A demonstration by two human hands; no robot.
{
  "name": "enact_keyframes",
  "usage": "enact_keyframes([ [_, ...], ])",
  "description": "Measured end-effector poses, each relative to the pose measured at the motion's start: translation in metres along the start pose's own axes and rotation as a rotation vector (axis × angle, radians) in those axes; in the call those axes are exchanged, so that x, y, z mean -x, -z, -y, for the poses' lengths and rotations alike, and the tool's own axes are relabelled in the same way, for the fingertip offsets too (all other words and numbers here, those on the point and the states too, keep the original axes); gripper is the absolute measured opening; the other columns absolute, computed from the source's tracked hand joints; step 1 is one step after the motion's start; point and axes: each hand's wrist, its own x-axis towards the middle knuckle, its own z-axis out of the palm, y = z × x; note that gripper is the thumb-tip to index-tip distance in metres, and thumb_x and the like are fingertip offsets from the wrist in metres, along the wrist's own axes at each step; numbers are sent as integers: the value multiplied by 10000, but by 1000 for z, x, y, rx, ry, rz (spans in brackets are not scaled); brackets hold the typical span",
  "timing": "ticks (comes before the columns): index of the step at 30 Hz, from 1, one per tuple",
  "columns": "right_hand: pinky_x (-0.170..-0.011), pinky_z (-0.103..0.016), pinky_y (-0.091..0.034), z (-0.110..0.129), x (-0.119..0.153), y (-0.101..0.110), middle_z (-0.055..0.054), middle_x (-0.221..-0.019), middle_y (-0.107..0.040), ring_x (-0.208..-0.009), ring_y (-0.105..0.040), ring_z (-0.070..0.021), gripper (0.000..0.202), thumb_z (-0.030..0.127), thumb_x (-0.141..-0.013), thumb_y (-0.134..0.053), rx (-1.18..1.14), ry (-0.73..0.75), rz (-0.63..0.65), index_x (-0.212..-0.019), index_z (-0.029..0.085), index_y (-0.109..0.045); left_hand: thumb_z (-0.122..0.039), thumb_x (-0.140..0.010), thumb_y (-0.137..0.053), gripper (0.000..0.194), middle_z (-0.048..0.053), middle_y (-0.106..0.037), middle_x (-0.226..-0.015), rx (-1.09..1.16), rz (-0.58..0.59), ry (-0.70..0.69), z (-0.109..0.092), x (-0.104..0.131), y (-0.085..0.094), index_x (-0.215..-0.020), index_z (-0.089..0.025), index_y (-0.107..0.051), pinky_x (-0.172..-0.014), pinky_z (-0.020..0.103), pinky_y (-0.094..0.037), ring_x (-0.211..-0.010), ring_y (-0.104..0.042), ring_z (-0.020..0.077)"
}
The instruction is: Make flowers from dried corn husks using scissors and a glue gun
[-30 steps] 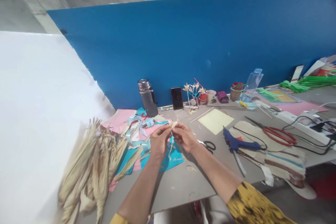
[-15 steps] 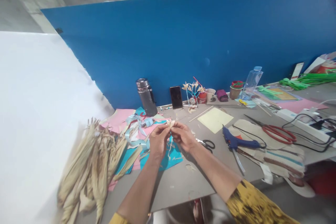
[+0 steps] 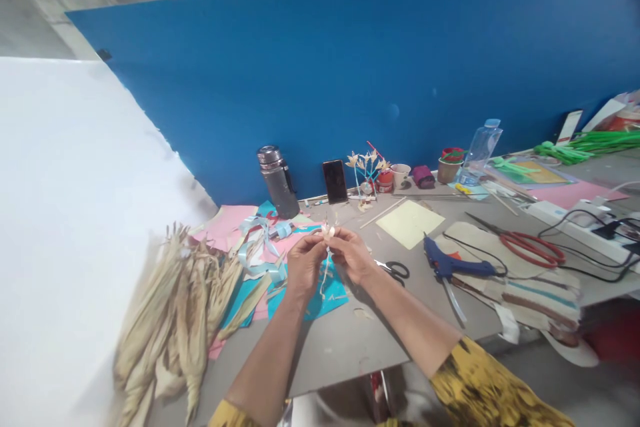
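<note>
Both hands meet above the blue paper (image 3: 320,303) at the middle of the table. My left hand (image 3: 306,260) pinches a small pale husk flower (image 3: 328,232) from the left side. My right hand (image 3: 351,255) pinches the same flower from the right. A thin pale stem (image 3: 325,277) hangs below the fingers. Black-handled scissors (image 3: 397,271) lie just right of my right hand, partly behind the wrist. The fingertips hide the flower's base.
Dried corn husks (image 3: 185,320) pile up at the left. A thermos (image 3: 280,183), phone (image 3: 335,181) and finished flowers (image 3: 367,163) stand at the back. To the right lie a blue glue gun (image 3: 457,263), red-handled scissors (image 3: 533,249) and a power strip (image 3: 575,230).
The view has shifted slightly. Both hands keep their pinch on the flower, which sits a little differently between the fingertips.
</note>
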Motion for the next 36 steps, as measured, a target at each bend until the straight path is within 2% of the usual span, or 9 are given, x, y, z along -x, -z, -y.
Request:
enact_keyframes([
  [3,-420,-182,-194,1,0,2,87,-494,-421,-450,-328,-43,354,360,-551,-887,-21,18,9,-669,176,-609,-207,-508,-891,291,-10,-657,-681,76,67,69,-5,2,-2,-745,-150,-734,-613,230,-450,-589,-558,85],
  [8,-464,-196,-381,2,1,4,20,-570,-613,-514,-552,-102,334,389,-591,-875,20,37,61,-723,172,-659,-319,-609,-884,311,-9,-618,-656,173,174,241,-8,3,1,-797,-132,-722,-588,215,-466,-582,-547,82],
  [12,-433,-202,-408,1,0,6,21,-588,-623,-469,-563,-102,348,412,-605,-876,59,40,85,-744,167,-672,-348,-653,-879,322,0,-611,-680,142,245,310,-6,2,8,-771,-118,-687,-549,210,-457,-565,-529,77],
  [16,-438,-206,-437,0,-1,7,19,-599,-619,-489,-591,-115,343,412,-630,-874,87,61,96,-767,161,-685,-337,-657,-889,339,1,-587,-676,167,286,314,-6,1,10,-781,-104,-676,-547,207,-446,-574,-515,74],
  [21,-437,-189,-405,0,-2,10,13,-595,-622,-502,-579,-106,319,397,-663,-865,122,90,105,-805,159,-707,-285,-661,-892,320,-6,-559,-645,186,335,311,-7,2,7,-804,-105,-669,-547,194,-420,-587,-504,74],
  [26,-502,-218,-450,0,-1,10,7,-629,-642,-528,-580,-107,328,405,-658,-868,126,83,139,-826,159,-730,-297,-606,-921,368,-23,-544,-637,177,298,241,-5,1,5,-792,-104,-670,-519,186,-394,-547,-476,55],
  [30,-487,-214,-408,0,-1,10,-3,-660,-665,-524,-552,-97,339,389,-644,-870,127,74,100,-865,164,-747,-324,-620,-912,357,-21,-549,-643,164,249,162,-6,0,4,-741,-105,-658,-530,180,-392,-539,-469,43],
  [36,-455,-219,-351,-2,-1,6,17,-624,-636,-476,-474,-79,302,371,-615,-878,121,119,49,-789,175,-727,-344,-625,-905,344,-21,-547,-619,171,221,86,-3,-1,3,-699,-120,-655,-541,181,-395,-544,-475,50],
])
